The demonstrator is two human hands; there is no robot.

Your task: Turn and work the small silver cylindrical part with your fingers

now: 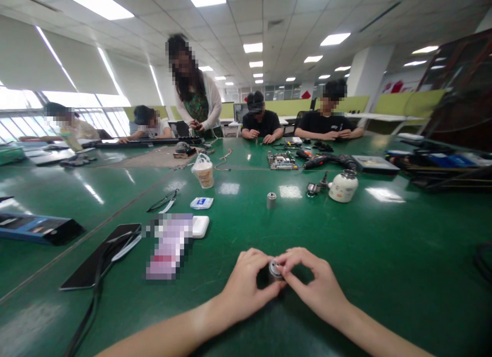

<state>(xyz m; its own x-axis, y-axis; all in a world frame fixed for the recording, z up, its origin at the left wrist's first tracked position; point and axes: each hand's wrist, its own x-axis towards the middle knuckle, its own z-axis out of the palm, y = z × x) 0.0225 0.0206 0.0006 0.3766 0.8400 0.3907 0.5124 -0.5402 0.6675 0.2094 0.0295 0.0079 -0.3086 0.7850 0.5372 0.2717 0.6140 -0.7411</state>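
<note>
**Both hands on a small metal cylinder, green worktop**

Head view. Left hand (246, 280) curled round the cylinder (275, 269), thumb at the near side, fingers at the far side. Right hand (319, 280) pinching at the cylinder's top, thumb and forefinger drawn together; cannot tell whether a small part sits between those fingertips. Cylinder upright or nearly so, low over the worktop (384, 254), between the two hands; its base is hidden, contact with the surface unclear.

Straight beyond the hands: a second cylinder (271, 200), upright, apart from everything. Beyond it, a circuit board (282, 161), with a drill-like tool (315, 162) just to its right.

Beyond the right hand: a white jar (343, 187), small dark parts (313, 188) just left of it. Farther off, a flat box (374, 164).

Left of the left hand, and farther out: a phone (169, 249), blurred out in blocks, a white case (200, 226) at its right edge. A packet (202, 203) lies past the case; past that, a cup (203, 173) in a clear bag. Farther left, a dark tablet (86, 267) with cables (100, 264) lying across it, then a blue-edged box (38, 229).

Far side of the worktop: one person (198, 103) standing, four more seated, two of them in black shirts.
</note>
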